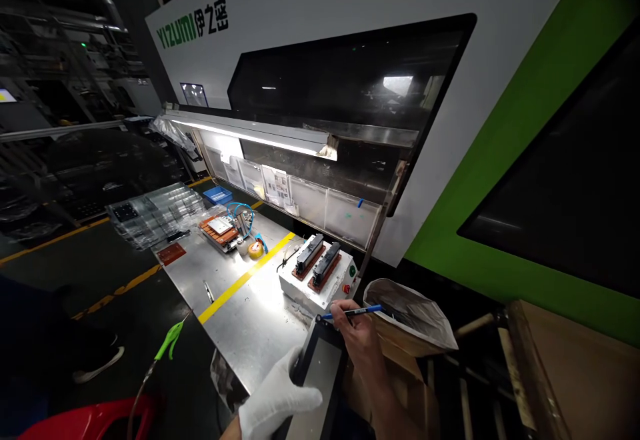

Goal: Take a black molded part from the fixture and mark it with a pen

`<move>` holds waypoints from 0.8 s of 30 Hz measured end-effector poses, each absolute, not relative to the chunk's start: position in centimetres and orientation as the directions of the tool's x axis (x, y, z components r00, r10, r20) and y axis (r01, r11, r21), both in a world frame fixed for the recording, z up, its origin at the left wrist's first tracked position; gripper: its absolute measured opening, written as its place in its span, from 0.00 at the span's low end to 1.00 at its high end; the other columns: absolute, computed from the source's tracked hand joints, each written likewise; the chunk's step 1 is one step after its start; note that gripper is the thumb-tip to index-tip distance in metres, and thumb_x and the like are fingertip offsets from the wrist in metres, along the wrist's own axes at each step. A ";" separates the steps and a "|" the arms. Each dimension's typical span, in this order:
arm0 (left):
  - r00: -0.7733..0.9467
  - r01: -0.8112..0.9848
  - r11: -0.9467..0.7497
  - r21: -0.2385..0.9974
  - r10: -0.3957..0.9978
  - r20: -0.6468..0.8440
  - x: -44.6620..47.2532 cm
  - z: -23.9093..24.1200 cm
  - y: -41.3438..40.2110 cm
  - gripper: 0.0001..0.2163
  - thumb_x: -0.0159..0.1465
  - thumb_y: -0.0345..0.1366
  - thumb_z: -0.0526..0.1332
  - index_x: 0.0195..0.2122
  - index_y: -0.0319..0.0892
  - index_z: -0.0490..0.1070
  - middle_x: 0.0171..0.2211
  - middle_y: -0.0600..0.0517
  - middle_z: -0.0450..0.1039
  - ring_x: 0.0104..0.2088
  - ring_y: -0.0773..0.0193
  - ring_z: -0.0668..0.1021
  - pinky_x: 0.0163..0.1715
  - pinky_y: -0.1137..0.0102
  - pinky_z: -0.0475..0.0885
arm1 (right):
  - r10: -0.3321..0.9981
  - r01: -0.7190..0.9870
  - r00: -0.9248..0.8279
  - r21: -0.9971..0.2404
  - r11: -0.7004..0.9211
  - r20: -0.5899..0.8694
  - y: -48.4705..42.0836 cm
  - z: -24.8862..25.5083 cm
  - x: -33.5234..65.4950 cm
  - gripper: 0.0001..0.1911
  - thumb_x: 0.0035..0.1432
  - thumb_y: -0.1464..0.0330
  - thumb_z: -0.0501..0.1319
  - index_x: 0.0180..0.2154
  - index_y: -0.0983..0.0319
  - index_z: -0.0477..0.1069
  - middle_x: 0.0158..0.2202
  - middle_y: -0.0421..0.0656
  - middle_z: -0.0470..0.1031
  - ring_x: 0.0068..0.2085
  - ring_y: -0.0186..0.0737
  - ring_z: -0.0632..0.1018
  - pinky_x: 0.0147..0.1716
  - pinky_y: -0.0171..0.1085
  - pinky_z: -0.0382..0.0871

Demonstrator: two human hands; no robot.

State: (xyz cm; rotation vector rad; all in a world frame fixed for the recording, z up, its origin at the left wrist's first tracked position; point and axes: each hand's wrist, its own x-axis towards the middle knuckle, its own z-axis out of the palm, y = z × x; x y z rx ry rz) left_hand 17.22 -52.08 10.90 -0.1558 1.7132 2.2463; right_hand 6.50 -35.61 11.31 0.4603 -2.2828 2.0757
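- My right hand (357, 337) pinches a blue pen (367, 310), one end at the far corner of a black-framed panel (319, 377).
- My gloved left hand (280, 390) clasps that panel by the metal table (240, 343).
- Beyond: white fixture box (296, 288); right, open sack (415, 310).

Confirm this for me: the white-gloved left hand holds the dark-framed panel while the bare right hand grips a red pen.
Not right on one point: in the head view, the pen is blue, not red. The white-gloved left hand holds the dark-framed panel while the bare right hand grips it.
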 end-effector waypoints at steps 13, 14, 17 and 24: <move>-0.960 -0.191 -0.585 0.788 -0.058 -0.275 16.5 13.6 -51.5 0.29 0.61 0.35 0.67 0.63 0.45 0.60 0.50 0.41 0.78 0.46 0.51 0.81 0.46 0.59 0.76 | 0.047 -0.454 -0.883 -0.876 0.159 0.466 -31.9 9.8 13.4 0.06 0.64 0.64 0.62 0.39 0.56 0.77 0.45 0.42 0.80 0.47 0.41 0.80 0.47 0.35 0.75; -0.952 -0.171 -0.609 0.775 -0.102 -0.290 16.0 13.8 -51.4 0.31 0.62 0.35 0.67 0.64 0.46 0.58 0.49 0.42 0.78 0.47 0.51 0.81 0.46 0.59 0.76 | 0.007 -0.502 -0.859 -0.846 0.183 0.511 -31.7 9.5 14.6 0.05 0.64 0.66 0.62 0.39 0.56 0.77 0.45 0.42 0.80 0.48 0.40 0.80 0.47 0.34 0.76; -0.929 -0.117 -0.631 0.767 -0.204 -0.309 14.7 14.0 -51.3 0.33 0.61 0.33 0.67 0.65 0.50 0.56 0.46 0.45 0.79 0.45 0.52 0.82 0.45 0.59 0.78 | -0.152 -0.649 -0.761 -0.732 0.208 0.631 -31.8 8.5 17.5 0.07 0.62 0.72 0.62 0.41 0.55 0.75 0.40 0.40 0.82 0.47 0.41 0.81 0.46 0.35 0.78; -0.952 -0.098 -0.614 0.783 -0.170 -0.252 13.9 13.2 -50.5 0.32 0.60 0.33 0.68 0.64 0.51 0.58 0.40 0.50 0.79 0.40 0.58 0.83 0.42 0.63 0.79 | -0.274 -0.724 -0.689 -0.639 0.258 0.671 -33.0 7.6 18.7 0.13 0.61 0.73 0.64 0.47 0.54 0.74 0.38 0.39 0.82 0.53 0.44 0.77 0.49 0.39 0.78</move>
